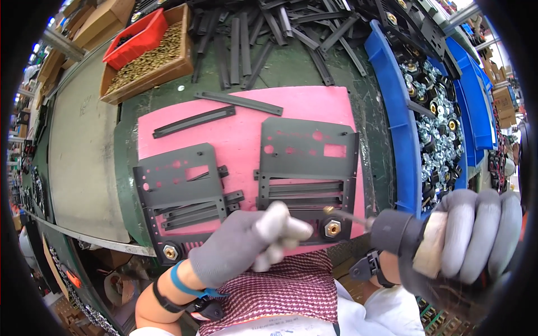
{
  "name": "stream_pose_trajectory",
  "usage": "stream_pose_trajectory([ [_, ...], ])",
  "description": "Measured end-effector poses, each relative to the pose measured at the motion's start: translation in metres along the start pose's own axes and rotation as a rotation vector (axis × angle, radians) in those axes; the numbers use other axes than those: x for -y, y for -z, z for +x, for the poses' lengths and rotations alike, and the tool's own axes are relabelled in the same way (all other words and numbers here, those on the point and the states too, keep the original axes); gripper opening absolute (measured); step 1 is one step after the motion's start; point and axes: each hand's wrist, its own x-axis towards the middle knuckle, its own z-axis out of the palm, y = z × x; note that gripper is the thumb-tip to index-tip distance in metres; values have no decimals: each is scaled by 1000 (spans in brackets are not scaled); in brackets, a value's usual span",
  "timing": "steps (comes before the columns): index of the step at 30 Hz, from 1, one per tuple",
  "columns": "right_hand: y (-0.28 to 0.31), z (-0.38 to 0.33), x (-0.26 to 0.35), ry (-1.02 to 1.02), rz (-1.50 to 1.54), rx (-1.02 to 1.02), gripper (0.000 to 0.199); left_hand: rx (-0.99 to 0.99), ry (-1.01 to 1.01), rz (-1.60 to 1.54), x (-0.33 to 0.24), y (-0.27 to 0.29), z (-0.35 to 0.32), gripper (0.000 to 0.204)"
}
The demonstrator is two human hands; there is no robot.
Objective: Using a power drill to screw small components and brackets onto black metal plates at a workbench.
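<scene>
My left hand [249, 241], in a grey glove, is closed with fingertips pinched near the lower edge of the right black metal plate [307, 162]; whether it holds a small part is hidden. My right hand [476, 235], also gloved, grips a dark electric screwdriver [395, 229] whose bit carries a brass screw [328, 210] just above a brass nut fitting [332, 228] on that plate. A second black plate [179, 187] lies to the left with another brass fitting [170, 252]. Both plates rest on a pink foam pad [241, 123].
Blue bins [392, 112] at right hold mixed nuts and fittings. A cardboard box of brass screws [148, 61] and a red tray [137, 36] sit at top left. Black metal strips [269, 39] are piled at the back; two lie on the pad [193, 121].
</scene>
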Motion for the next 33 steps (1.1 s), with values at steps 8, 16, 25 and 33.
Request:
stream_pose_trajectory([
  [8,28,9,-22,-119,-203,-67,30,-236,-895,1498,54,-10,16,20],
  [16,48,28,-36,-11,-135,-102,25,-282,-855,1392,32,-26,14,22],
  [25,51,31,-40,-87,-116,-8,23,-310,-748,1344,21,-23,16,18],
  [33,48,36,-48,-138,-101,70,19,-332,-738,1344,35,-15,12,13],
])
